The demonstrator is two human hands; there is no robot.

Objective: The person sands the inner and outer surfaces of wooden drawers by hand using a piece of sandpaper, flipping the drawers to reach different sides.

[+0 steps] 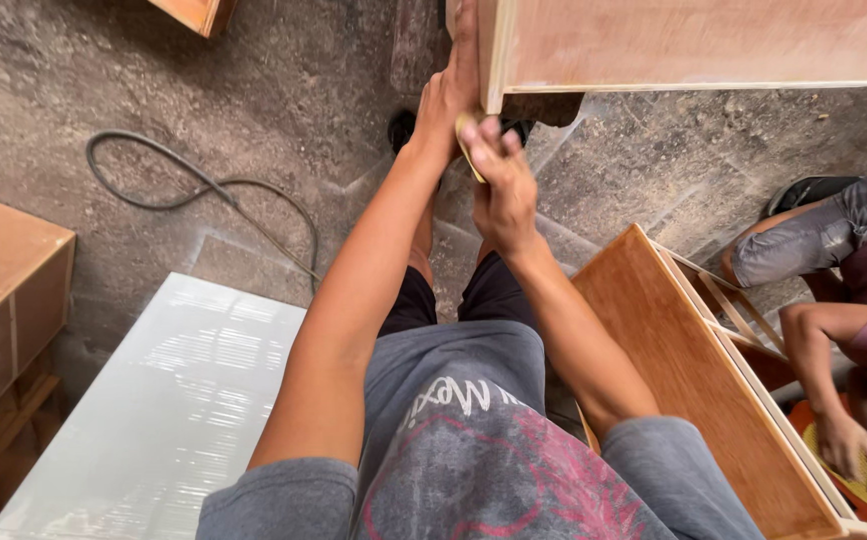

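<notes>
The plywood cabinet (694, 45) stands in front of me at the top of the view, pale and unfinished, its near corner edge running down toward my hands. My left hand (444, 100) lies flat and stretched open against that corner edge, fingers pointing up along the wood and holding nothing. My right hand (502, 190) is curled narrow around a small folded piece of yellowish sandpaper (468, 140), pinched between thumb and fingers, and presses it to the foot of the same corner, just below my left hand.

To my right an open wooden drawer box (694, 390) leans on its side; the part of its inside I can see holds nothing. Beyond it another person (854, 260) crouches on the floor, one hand (844, 440) resting on something yellow. A white glossy panel (164, 400) lies to my left, and a grey hose (204, 190) curls over the dusty concrete floor (284, 90).
</notes>
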